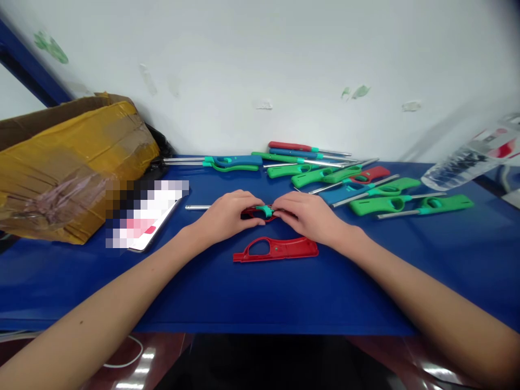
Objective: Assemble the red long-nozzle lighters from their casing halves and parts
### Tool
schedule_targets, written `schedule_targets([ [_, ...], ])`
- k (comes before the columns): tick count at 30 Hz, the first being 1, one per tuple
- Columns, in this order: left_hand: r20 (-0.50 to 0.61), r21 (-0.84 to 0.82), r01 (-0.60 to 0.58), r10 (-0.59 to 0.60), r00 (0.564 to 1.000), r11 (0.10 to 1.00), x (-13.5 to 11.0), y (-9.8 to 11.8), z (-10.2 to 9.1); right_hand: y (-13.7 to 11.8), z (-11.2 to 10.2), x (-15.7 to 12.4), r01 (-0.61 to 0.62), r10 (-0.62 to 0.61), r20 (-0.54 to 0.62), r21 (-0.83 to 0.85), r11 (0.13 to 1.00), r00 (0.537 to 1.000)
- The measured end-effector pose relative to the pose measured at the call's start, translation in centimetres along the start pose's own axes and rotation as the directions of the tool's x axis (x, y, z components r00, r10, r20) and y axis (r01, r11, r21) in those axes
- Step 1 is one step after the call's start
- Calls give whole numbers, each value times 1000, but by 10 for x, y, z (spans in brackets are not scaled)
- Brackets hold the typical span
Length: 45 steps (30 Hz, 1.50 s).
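Both hands meet over a red gas lighter point(268, 216) with a teal trigger point(265, 210) and a metal tube point(197, 207) pointing left. My left hand point(229, 216) has its fingers closed around the front of the lighter's handle. On the other side, my right hand point(306, 215) pinches near the trigger with thumb and fingertips, covering the rear of the handle. A loose red handle half point(294, 250), its inner side up, lies on the blue table point(260, 298) just in front of the hands.
Several finished-looking lighters in green, blue and red point(376, 206) are strewn along the back and right. A phone point(152, 222) and a taped cardboard box point(73, 168) stand at left. At far right a clear plastic bottle point(467, 160) leans near the wall.
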<state>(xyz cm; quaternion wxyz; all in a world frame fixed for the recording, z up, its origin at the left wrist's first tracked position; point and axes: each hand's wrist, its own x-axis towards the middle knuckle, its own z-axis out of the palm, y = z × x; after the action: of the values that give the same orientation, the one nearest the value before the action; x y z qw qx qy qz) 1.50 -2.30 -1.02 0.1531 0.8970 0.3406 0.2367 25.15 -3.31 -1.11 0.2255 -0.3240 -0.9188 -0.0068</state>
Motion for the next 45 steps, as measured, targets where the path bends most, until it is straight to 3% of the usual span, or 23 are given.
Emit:
schedule_targets([
  [13, -69, 44, -39, 42, 997, 998, -2, -4, 3, -2, -1, -1, 11, -10, 11, -94, 995, 1000],
  [40, 26, 160, -115, 113, 993, 980, -3, -1, 0, 3, 1, -5, -42, 42, -2, 55, 998, 999],
  [45, -100, 95, -39, 48, 994, 995, 0, 1, 10, 1, 1, -5, -27, 27, -8, 42, 999, 1000],
])
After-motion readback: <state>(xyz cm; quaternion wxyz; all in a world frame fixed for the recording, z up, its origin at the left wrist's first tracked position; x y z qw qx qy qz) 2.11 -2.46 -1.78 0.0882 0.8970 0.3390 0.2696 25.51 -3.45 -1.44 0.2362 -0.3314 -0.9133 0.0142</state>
